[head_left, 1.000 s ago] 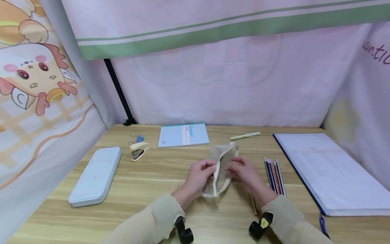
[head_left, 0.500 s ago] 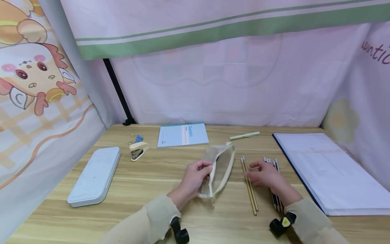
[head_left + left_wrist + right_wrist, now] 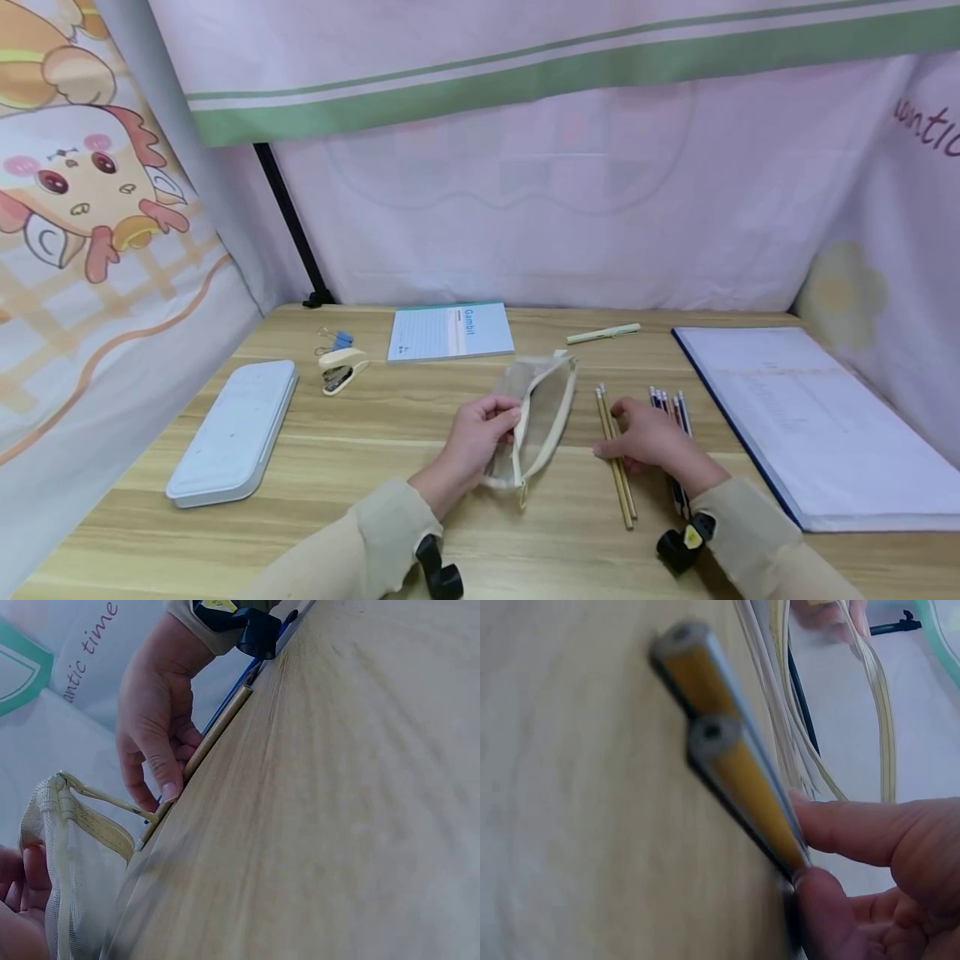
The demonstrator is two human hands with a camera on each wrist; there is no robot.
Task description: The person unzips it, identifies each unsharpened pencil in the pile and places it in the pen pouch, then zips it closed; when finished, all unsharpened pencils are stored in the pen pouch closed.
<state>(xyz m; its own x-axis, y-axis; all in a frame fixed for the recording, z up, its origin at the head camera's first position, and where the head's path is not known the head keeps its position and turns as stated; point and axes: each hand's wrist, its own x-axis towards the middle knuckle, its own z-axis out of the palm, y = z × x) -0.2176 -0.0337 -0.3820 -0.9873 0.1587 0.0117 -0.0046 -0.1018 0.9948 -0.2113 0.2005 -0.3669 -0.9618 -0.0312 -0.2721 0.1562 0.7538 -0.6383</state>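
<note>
My left hand (image 3: pixel 477 433) pinches the near edge of a pale mesh zip pouch (image 3: pixel 546 417), whose mouth gapes toward the right. The pouch's cream zipper band also shows in the left wrist view. To its right, two gold pencils (image 3: pixel 619 475) lie side by side on the table, their eraser ends pointing away from me. My right hand (image 3: pixel 651 437) reaches over these pencils, thumb on their left side and fingers on their right. Up close in the right wrist view, thumb and finger close in on the gold pencils (image 3: pixel 757 795). Part of their length is hidden by the hand.
Darker pencils (image 3: pixel 681 408) lie partly under my right wrist. An open folder of papers (image 3: pixel 817 425) is at the right. Behind are a light green pen (image 3: pixel 603 334) and a blue notebook (image 3: pixel 452 332). Leftward sit a stapler (image 3: pixel 342 369), blue binder clip (image 3: pixel 342 340) and white case (image 3: pixel 234 433).
My right hand has left the pouch's opening and moved right, then lowered its thumb and fingers onto the two gold pencils. The left hand keeps hold of the pouch, shifted slightly left.
</note>
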